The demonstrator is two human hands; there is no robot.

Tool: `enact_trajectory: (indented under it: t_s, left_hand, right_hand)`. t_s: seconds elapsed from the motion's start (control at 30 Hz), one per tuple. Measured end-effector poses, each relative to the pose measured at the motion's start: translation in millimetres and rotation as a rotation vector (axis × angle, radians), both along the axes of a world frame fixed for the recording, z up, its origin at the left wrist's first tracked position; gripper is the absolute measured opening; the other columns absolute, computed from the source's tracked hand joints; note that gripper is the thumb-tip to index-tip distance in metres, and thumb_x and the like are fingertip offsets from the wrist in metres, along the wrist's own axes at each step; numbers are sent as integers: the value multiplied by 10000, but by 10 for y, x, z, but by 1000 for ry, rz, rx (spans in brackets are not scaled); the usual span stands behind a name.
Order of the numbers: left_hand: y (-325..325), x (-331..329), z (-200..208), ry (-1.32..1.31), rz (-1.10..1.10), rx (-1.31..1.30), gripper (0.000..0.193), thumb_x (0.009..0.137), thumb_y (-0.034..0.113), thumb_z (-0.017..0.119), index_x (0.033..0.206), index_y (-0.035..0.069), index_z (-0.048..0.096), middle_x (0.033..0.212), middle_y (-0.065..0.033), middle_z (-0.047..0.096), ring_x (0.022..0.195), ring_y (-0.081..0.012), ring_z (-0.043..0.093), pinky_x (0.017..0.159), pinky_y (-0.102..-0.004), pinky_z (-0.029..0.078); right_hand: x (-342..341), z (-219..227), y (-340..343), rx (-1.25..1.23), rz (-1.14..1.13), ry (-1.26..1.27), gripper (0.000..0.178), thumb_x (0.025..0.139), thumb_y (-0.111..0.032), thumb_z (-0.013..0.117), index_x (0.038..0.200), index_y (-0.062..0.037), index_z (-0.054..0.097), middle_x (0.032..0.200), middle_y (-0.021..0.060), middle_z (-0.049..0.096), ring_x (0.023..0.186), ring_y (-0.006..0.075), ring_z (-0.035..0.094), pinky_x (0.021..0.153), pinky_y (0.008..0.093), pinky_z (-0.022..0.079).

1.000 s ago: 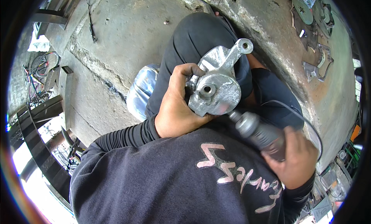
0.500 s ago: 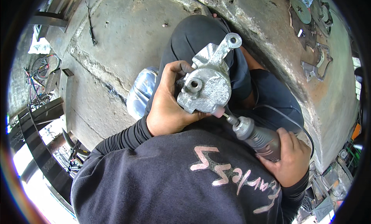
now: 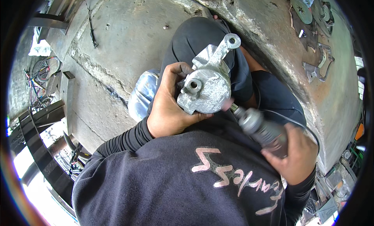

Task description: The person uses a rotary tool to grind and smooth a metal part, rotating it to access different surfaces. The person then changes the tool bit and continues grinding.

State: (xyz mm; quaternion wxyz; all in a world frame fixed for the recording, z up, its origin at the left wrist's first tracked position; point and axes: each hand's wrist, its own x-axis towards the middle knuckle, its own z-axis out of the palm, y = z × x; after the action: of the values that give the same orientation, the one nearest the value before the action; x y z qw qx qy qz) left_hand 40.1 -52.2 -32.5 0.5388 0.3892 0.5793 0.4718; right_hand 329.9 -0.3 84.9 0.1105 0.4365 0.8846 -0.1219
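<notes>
Head view: centre frame, the left hand (image 3: pixel 165 109) grips a grey metal casting (image 3: pixel 212 89); lower right, the right hand (image 3: pixel 296 156) holds a rotary tool (image 3: pixel 265 132). Its pink tip (image 3: pixel 226 104), beside the casting, could skid onto the left fingers (image 3: pixel 203 116) should either grip slip.

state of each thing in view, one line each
Metal part, held, scuffed face toward camera
Rotary tool, held, angled toward metal part
Pink bit, blurred, at metal part's edge, contact unclear
Left hand, closed on metal part
Right hand, closed around rotary tool
Cord, curved
</notes>
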Motion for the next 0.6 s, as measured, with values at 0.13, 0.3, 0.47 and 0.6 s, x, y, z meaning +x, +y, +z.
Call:
enact_trajectory:
  t_s: [0.13, 0.3, 0.47, 0.6]
  left_hand:
    - [19, -32, 17, -28, -21, 2, 902, 570, 41, 939, 1269, 59, 369, 1187, -74, 475, 1156, -184, 502, 1038, -320, 411]
    - [54, -76, 62, 32, -45, 9, 908, 580, 51, 940, 1277, 57, 357, 1185, -79, 475, 1160, -183, 496, 1042, -326, 406]
    - [65, -159, 114, 43, -82, 19, 934, 614, 191, 954, 1299, 35, 337, 1173, -105, 488, 1162, -196, 496, 1025, -332, 411]
    - [54, -235, 177, 147, -118, 113, 955, 651, 315, 939, 1314, 2, 328, 1153, -146, 524, 1119, -207, 533, 984, -339, 442]
  right_hand:
    - [118, -127, 169, -22, -315, 175, 722, 664, -412, 861, 1184, -5, 569, 1049, 186, 655, 840, 370, 683, 717, 401, 546]
    - [50, -435, 269, -435, -712, 943, 937, 667, -606, 832, 1232, 59, 488, 852, 122, 612, 686, 209, 638, 619, 312, 536]
    - [-223, -653, 338, -574, -697, 1272, 956, 680, -536, 846, 1270, 90, 430, 865, 158, 615, 680, 213, 647, 595, 313, 552]
    - [-427, -757, 353, -614, -653, 1332, 890, 704, -466, 846, 1255, 99, 435, 855, 170, 618, 681, 232, 653, 601, 333, 559]
